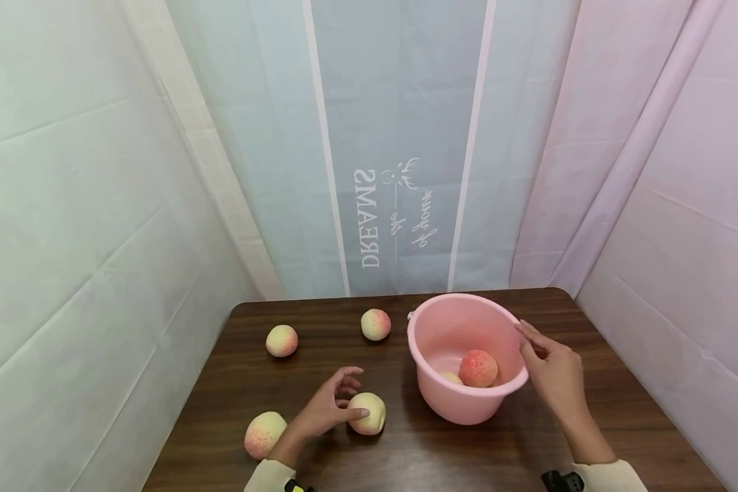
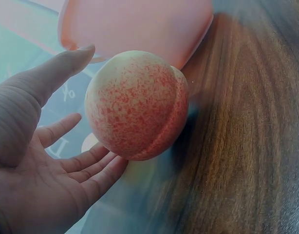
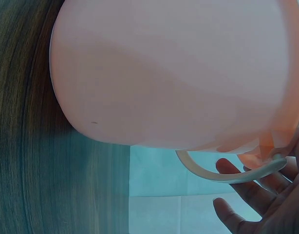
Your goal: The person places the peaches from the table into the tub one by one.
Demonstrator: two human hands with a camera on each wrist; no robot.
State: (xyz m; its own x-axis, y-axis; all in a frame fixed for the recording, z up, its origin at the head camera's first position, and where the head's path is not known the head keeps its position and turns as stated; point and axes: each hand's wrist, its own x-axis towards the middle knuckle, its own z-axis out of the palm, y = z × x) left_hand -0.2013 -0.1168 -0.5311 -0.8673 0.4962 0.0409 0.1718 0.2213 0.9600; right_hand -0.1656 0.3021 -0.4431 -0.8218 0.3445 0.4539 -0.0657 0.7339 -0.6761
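Pale peach (image 1: 367, 414) sits below the centre of the frame, within the left hand (image 1: 330, 408), whose fingers are spread and bowed around its far side while the thumb lies across it; in the left wrist view the fingers look fairly straight, the lower ones meeting the fruit. Whether it bears on the worktop (image 1: 320, 379) or is slightly raised, I cannot tell.

Brown wood shows between this peach and the pink bucket (image 1: 461, 404) to its right. Far edge of the worktop crosses the frame below the fabric panel (image 1: 400, 123); the side edges slant outward toward the lower corners, and the surface runs off the bottom. A blushed peach (image 1: 264, 436) at lower left lies close by the left wrist; the upper-left peach (image 1: 281, 341) and upper-middle peach (image 1: 376, 324) lie near the far edge, apart from each other.

Nearly round, the pale peach has no clear long axis; its crease faces right, running roughly up and down, and its red side shows in the left wrist view. The bucket's mouth faces up, holding a red peach (image 1: 478, 369) and a paler one (image 1: 451, 377) partly hidden by the rim. The right hand (image 1: 555, 369) pinches the rim's right side.
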